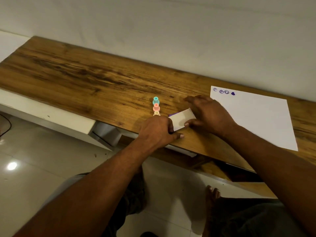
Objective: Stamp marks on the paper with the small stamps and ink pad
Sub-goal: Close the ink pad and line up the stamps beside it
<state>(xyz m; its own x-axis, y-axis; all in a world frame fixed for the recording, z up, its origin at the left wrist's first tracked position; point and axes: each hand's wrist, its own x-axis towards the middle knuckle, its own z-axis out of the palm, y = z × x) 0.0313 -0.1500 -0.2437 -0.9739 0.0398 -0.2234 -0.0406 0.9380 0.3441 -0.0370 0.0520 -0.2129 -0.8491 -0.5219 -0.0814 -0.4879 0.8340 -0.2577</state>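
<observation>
Wooden table (85,77) bears paper (259,120), ink pad (182,119), three stamps (156,106).

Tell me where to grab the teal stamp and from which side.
Pinch the teal stamp at its narrow waist, below the flared top, coming from above or the far side. It stands upright at the far end of a tight row, with the pink stamp right against its near side, so that side is blocked.

Long wood-grain tabletop (85,77). Both hands on a small white rectangular ink pad case (182,120): left hand (158,131) at its near end, right hand (207,113) over its far side. Beside it, turquoise (155,100), pink (156,107) and cream (156,113) small plastic stamps in a row. White paper sheet (256,120) on the right, four purple marks (224,92) along its top edge.
</observation>
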